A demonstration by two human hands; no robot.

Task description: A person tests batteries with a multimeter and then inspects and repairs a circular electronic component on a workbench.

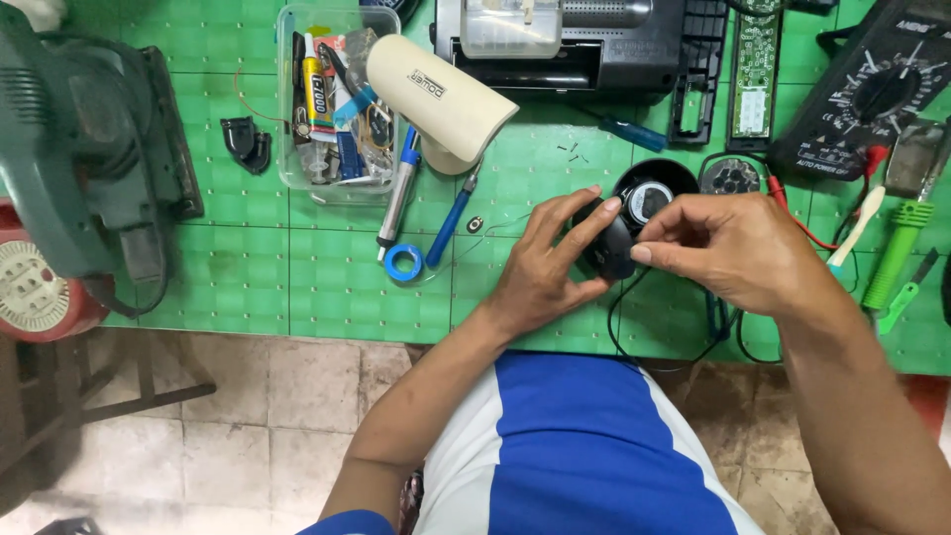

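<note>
Two hands, perhaps two screwdrivers

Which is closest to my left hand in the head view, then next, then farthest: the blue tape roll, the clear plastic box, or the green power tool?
From the left hand:
1. Blue tape roll, just beside it on the mat.
2. Clear plastic box, farther back.
3. Green power tool, at the mat's far edge.

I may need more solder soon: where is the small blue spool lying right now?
In the head view, the small blue spool lies on the green mat, left of the left hand, at the tip of the blue-and-silver soldering tool.
</note>
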